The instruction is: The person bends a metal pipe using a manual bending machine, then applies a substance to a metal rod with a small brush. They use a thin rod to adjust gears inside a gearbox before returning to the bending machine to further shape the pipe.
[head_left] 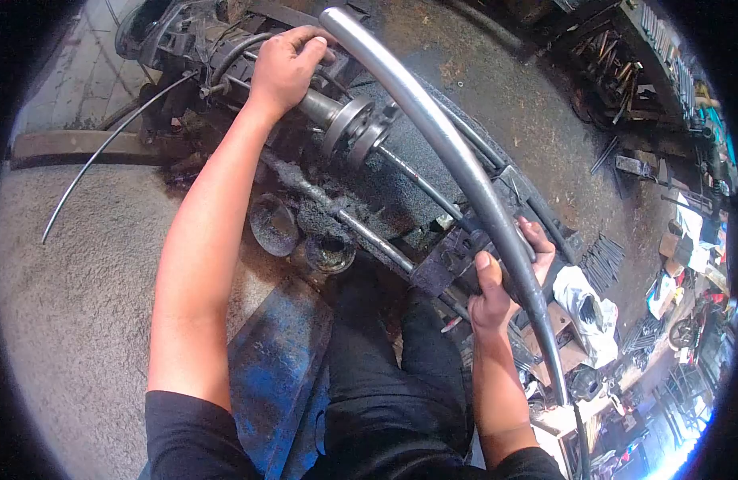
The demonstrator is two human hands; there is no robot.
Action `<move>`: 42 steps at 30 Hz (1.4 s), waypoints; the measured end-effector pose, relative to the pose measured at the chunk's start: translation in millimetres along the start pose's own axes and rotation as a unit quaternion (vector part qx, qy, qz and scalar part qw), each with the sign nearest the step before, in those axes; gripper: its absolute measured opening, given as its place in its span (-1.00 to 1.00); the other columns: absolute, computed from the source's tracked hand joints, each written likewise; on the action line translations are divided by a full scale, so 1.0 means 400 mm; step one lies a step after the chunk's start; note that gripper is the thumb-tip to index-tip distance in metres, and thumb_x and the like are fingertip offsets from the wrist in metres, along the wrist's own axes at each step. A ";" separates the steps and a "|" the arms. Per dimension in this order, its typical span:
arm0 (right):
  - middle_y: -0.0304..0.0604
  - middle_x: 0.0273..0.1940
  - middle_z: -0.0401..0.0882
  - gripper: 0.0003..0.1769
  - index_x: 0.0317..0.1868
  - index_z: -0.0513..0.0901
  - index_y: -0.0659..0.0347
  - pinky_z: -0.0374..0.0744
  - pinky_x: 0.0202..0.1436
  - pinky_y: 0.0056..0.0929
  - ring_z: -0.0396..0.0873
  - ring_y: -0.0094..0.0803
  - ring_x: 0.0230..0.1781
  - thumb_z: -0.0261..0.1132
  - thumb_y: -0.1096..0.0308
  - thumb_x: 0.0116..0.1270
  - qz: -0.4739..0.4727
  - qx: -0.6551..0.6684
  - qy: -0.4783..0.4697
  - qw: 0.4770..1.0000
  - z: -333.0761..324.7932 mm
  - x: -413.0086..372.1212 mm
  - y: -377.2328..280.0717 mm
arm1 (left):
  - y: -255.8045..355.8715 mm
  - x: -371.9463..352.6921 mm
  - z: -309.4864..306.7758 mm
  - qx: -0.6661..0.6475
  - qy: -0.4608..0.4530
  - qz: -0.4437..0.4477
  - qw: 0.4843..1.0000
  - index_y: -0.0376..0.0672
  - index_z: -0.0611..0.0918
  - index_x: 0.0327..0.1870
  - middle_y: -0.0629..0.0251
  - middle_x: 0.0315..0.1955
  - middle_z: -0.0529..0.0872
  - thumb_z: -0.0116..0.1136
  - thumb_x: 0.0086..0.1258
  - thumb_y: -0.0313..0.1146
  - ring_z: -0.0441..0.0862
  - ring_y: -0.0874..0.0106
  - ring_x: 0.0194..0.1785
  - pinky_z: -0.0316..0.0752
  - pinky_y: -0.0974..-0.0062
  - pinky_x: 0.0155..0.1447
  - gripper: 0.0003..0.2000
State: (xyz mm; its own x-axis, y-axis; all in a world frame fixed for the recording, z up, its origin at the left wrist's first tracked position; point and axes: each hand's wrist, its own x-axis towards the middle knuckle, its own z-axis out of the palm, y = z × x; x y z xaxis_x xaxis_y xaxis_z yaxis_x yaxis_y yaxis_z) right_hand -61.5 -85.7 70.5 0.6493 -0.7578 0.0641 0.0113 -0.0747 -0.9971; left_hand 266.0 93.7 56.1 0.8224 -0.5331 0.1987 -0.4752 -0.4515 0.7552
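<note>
A long steel bar (433, 120) runs diagonally across the view, looking curved through the wide lens. My right hand (497, 292) grips its lower part, thumb on the near side and fingers behind. Close to the bar's upper end, my left hand (289, 68) is closed over a part of the machine; what its fingers hold is hidden. Below the bar lies a lathe-like machine (377, 240) with guide rods. Its round metal flanges (349, 124) sit just below and right of my left hand. Grey metal shavings (285, 172) cover much of the machine.
Two round cans (331, 254) stand beside the machine, near my legs. A blue metal sheet (269, 368) lies at lower left. A thin cable (105, 148) arcs over the floor. At right are a white bag (585, 316), dark rods (602, 260) and a loaded rack (665, 56).
</note>
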 end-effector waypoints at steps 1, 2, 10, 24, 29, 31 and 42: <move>-0.01 0.16 0.32 -0.22 0.20 0.33 0.31 0.12 0.48 -0.19 0.29 -0.23 0.30 0.49 0.28 -0.02 -0.010 -0.019 -0.004 1.000 0.001 0.001 0.002 | 0.001 0.002 0.001 -0.001 0.000 0.000 1.000 -0.22 0.73 -0.15 0.22 -0.40 0.80 0.06 0.39 -0.27 0.74 0.43 -0.26 0.57 0.46 -0.09 -0.74; -0.01 0.16 0.32 -0.22 0.20 0.33 0.31 0.12 0.48 -0.19 0.29 -0.23 0.30 0.49 0.28 -0.02 -0.009 -0.020 -0.004 1.000 0.003 0.001 0.002 | 0.001 0.001 0.002 -0.002 0.001 0.006 1.000 -0.22 0.73 -0.15 0.22 -0.40 0.80 0.06 0.38 -0.28 0.75 0.43 -0.26 0.57 0.46 -0.08 -0.74; -0.02 0.17 0.32 -0.22 0.22 0.30 0.30 0.10 0.51 -0.17 0.27 -0.21 0.33 0.46 0.31 -0.01 0.012 0.030 0.007 0.999 0.015 0.001 0.002 | 0.008 -0.009 0.001 -0.001 -0.001 0.000 1.000 -0.24 0.74 -0.14 0.18 -0.36 0.81 0.07 0.33 -0.30 0.77 0.41 -0.22 0.59 0.48 -0.06 -0.73; 0.03 0.17 0.32 -0.13 0.12 0.39 0.24 0.26 0.40 -0.19 0.31 -0.17 0.31 0.63 0.11 -0.19 -0.028 -0.078 -0.059 0.995 -0.045 0.023 0.009 | 0.005 -0.004 -0.003 0.009 -0.012 -0.001 1.000 -0.28 0.72 -0.15 0.15 -0.38 0.79 0.11 0.31 -0.30 0.75 0.43 -0.28 0.58 0.48 -0.12 -0.74; 0.06 0.21 0.35 -0.11 0.09 0.53 0.27 0.30 0.38 -0.08 0.39 -0.10 0.23 0.57 -0.19 -0.14 -0.029 -0.088 -0.019 0.996 -0.015 0.031 0.000 | 0.013 -0.002 -0.005 0.031 -0.026 -0.029 0.999 -0.30 0.72 -0.20 0.27 -0.45 0.76 0.06 0.29 -0.39 0.69 0.50 -0.32 0.53 0.50 -0.17 -0.77; 0.04 0.17 0.36 -0.10 0.11 0.52 0.28 0.29 0.39 -0.06 0.38 -0.11 0.24 0.57 -0.18 -0.11 -0.070 -0.088 -0.047 0.993 -0.036 0.023 0.027 | 0.019 -0.002 -0.003 0.020 -0.020 -0.014 1.000 -0.29 0.72 -0.22 0.24 -0.49 0.75 0.09 0.36 -0.33 0.70 0.47 -0.36 0.53 0.50 -0.22 -0.77; -0.11 0.00 0.40 -0.14 0.07 0.51 0.20 0.31 0.46 0.02 0.39 -0.13 0.24 0.53 -0.26 -0.07 -0.141 -0.038 -0.063 0.987 -0.114 0.010 0.141 | 0.048 -0.002 -0.011 -0.004 -0.046 -0.056 0.997 -0.28 0.72 -0.11 0.16 -0.43 0.77 0.09 0.30 -0.27 0.72 0.42 -0.32 0.57 0.46 -0.16 -0.70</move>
State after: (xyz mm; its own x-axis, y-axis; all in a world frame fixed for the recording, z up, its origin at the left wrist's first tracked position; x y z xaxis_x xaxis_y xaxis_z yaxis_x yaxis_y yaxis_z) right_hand -92.9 -122.7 16.3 0.7178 -0.6134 0.3294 0.1518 -0.3239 -0.9338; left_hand 257.6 88.5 73.2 0.8375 -0.5436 0.0554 -0.3800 -0.5065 0.7740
